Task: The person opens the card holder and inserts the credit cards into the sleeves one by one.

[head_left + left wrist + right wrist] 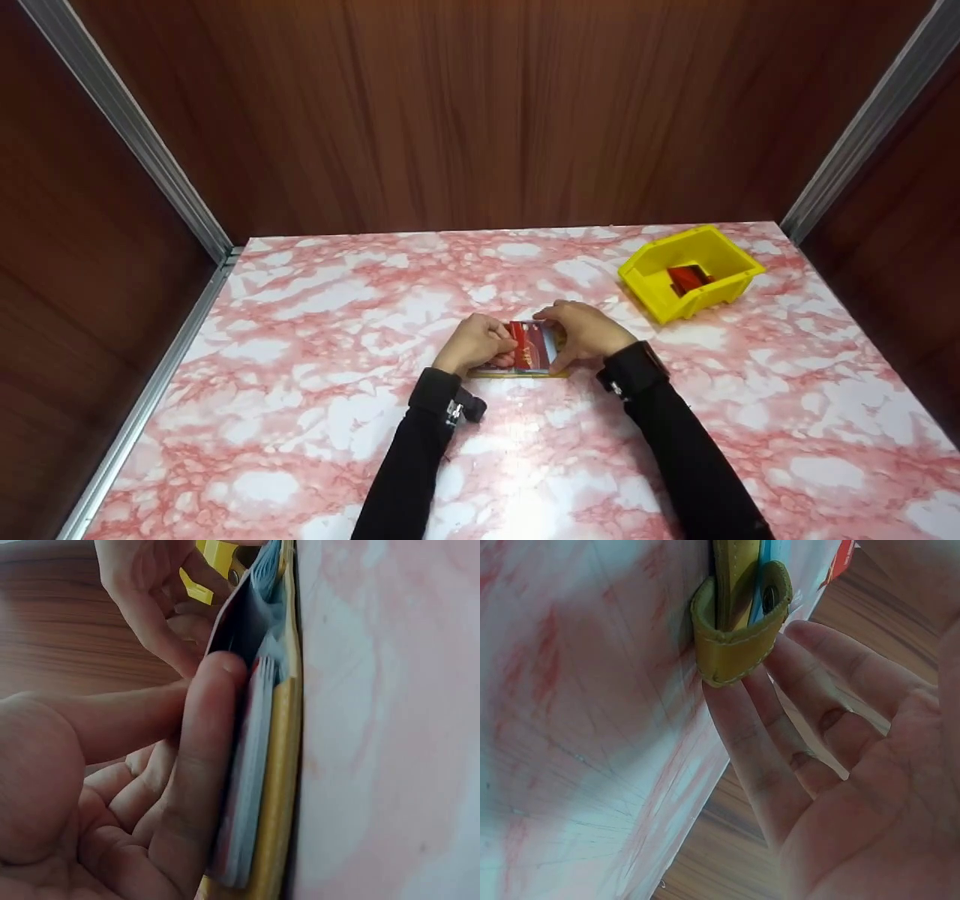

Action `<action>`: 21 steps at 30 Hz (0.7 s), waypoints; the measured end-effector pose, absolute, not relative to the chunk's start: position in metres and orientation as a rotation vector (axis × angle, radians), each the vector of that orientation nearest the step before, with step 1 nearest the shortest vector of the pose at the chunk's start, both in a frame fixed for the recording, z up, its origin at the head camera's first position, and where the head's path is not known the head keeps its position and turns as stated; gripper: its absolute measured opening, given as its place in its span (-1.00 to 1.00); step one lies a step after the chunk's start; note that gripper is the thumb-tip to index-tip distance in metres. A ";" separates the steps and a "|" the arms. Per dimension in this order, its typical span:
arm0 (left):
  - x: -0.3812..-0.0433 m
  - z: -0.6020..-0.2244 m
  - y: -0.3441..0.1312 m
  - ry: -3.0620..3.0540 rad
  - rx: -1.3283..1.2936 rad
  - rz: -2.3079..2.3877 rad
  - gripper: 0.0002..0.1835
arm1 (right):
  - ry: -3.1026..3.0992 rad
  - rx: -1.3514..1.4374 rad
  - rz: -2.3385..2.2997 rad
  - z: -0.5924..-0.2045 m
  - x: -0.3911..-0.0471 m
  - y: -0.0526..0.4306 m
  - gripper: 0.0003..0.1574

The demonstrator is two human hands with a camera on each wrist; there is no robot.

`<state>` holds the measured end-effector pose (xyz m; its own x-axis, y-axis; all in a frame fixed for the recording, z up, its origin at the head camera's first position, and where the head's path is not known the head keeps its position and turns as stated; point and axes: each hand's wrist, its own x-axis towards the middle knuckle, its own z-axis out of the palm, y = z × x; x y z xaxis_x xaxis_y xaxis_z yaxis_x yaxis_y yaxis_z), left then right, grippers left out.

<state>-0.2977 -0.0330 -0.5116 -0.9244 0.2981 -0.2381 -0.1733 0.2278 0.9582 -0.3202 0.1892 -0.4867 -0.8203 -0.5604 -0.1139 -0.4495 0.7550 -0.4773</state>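
An opened yellow card holder [555,376] lies on the table, with clear sleeves [266,574] and a stack of cards [247,795] inside it. At a red printed card [534,346] over its middle, my left hand [478,345] pinches the left edge between thumb and fingertips [221,682]. My right hand [592,331] spans the holder's right end, thumb near the front edge and fingers at the far edge. In the right wrist view its fairly straight fingers [742,735] touch the yellow snap strap [735,656].
A yellow plastic bin [652,292] stands at the back right of the marbled table [330,420], with a red and black item [688,279] in it. Brown wood-grain panels [465,112] enclose the back and sides.
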 end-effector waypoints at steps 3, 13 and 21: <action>-0.298 -0.513 -0.031 2.182 0.173 1.715 -0.87 | 2.703 -0.813 -0.639 -0.486 -0.320 0.190 0.11; -0.297 -0.516 -0.029 2.598 0.358 1.349 -0.83 | 2.712 -0.829 -0.631 -0.486 -0.319 0.191 0.07; -0.295 -0.516 -0.026 2.722 0.391 1.192 -0.85 | 2.739 -0.874 -0.599 -0.485 -0.317 0.190 0.07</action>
<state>-0.2950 -0.0260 -0.5158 -0.9556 0.2932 -0.0278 0.1784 0.6514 0.7375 -0.3168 0.1898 -0.4854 -0.8037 -0.5909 -0.0701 -0.5077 0.7425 -0.4370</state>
